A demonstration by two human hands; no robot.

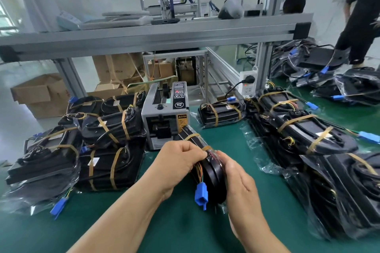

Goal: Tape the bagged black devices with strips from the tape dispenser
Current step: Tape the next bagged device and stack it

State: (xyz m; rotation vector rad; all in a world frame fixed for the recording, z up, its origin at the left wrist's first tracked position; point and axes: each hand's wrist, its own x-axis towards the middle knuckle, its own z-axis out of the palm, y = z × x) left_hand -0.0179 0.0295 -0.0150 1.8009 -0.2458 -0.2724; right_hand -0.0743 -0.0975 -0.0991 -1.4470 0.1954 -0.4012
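Brightness: bright, even, cool white indoor light.
Source: partly daylight from the window (5, 18) at far left, washed out.
Shadows: soft and faint on the green mat (181, 230).
Glare: white shine on the plastic bags (254, 150).
Distortion: the aluminium beam (154, 36) bends towards the edges.
Blur: the standing person (359, 16) at top right is smeared; the background is soft.

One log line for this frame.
left hand: grips bagged device at tape strip | right hand: holds bagged device | tape dispenser: behind, untouched

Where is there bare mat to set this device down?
Bare green mat runs in front of the tape dispenser, between the left stack and the right row, widest at the near edge. Both piles are crowded, bags overlapping.
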